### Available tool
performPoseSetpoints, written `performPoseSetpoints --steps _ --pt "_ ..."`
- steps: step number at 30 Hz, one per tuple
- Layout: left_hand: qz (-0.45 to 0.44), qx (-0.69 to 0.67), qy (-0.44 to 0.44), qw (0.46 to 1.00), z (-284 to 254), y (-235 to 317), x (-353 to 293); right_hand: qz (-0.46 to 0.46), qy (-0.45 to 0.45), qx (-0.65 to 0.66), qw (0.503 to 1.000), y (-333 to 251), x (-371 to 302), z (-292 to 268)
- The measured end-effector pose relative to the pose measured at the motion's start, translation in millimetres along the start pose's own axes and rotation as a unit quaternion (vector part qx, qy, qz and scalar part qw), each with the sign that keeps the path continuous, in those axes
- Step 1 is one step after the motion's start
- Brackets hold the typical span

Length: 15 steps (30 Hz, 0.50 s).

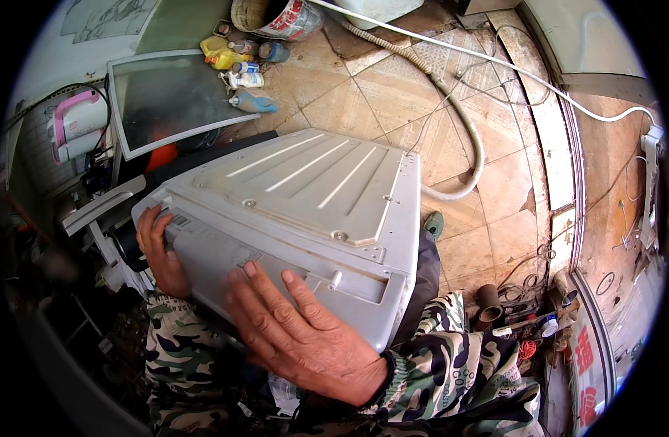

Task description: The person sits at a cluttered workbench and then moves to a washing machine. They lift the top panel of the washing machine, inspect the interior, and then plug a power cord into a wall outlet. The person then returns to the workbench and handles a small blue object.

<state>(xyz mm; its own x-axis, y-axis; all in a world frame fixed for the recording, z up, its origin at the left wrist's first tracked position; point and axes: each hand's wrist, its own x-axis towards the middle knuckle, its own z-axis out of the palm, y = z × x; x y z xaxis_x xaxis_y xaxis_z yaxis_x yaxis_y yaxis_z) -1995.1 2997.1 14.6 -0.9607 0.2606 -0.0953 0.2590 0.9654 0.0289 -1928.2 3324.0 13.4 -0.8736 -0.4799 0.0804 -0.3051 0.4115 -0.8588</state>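
Note:
A boxy light-grey washing machine (305,189) stands in front of me, its ribbed panel facing up toward my view. Along its near side runs a smooth grey strip with a small printed label and a recessed slot at the right. My left hand (163,255) grips the left end of this strip, fingers curled over the edge. Flat on the middle of the strip lies my right hand (298,328), its fingers stretched out and slightly apart. No separate object shows in either hand.
A ribbed grey hose (480,149) curves across the tiled floor beyond the machine. Several bottles (247,76) stand by a framed glass pane (181,95) at the far left, near a dirty bucket (280,18). Pipes (489,302) and clutter lie at the right.

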Motion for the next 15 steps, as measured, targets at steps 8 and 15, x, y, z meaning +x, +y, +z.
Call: performPoseSetpoints --steps 8,15 --pt "-0.017 -0.013 0.013 1.0 1 -6 -6 0.011 0.043 -0.005 0.999 4 4 -11" --pt "-0.016 -0.009 -0.003 1.0 -1 2 6 0.032 0.031 0.052 0.998 5 9 -20"
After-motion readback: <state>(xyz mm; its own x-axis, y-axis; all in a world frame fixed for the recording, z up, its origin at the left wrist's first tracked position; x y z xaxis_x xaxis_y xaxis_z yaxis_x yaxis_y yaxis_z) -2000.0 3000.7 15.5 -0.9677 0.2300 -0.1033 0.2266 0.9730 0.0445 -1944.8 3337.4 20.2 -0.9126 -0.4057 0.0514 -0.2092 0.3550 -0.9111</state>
